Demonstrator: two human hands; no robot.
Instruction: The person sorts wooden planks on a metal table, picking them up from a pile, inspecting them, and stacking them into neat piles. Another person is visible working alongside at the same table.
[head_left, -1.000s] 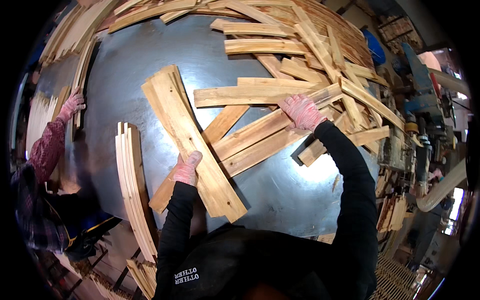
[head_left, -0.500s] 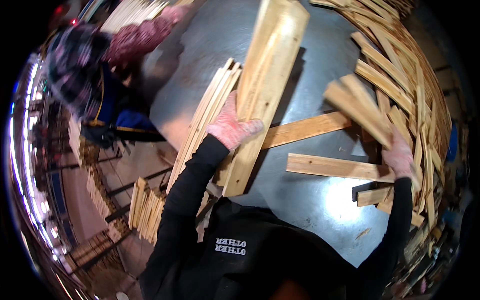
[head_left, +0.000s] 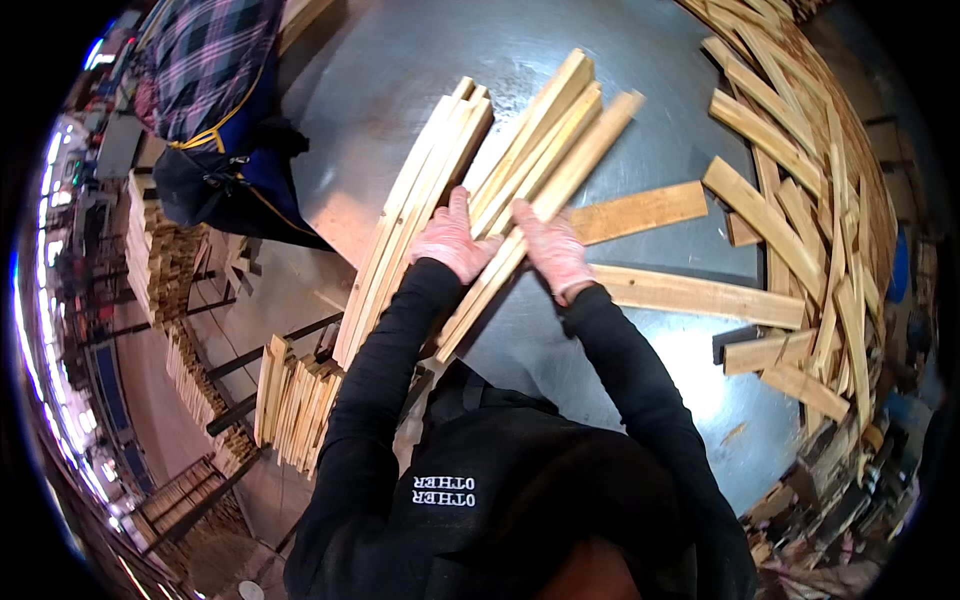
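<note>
My left hand (head_left: 452,240), in a pale pink glove, lies between two groups of wooden planks with its thumb stretched over the near planks (head_left: 520,165). Across from it, my right hand (head_left: 556,248), gloved alike, grips the outer plank (head_left: 590,148) from its right side. These planks slant away from me over the grey metal table, roughly side by side with their far ends fanned. Close on the left, a tighter bundle of narrow planks (head_left: 415,215) runs along the table edge. The undersides of the held planks and some of my fingertips are hidden.
Single planks (head_left: 640,214) lie right of my hands on the metal table (head_left: 640,90). A large heap of loose planks (head_left: 835,230) lines the right side. At the upper left stands another person in a plaid garment (head_left: 215,70). Stacked wood (head_left: 295,405) sits lower left.
My right hand has come from the heap to the planks at my left hand, bringing wood. The planks at my left hand have turned and fanned. The other person's arm has left view.
</note>
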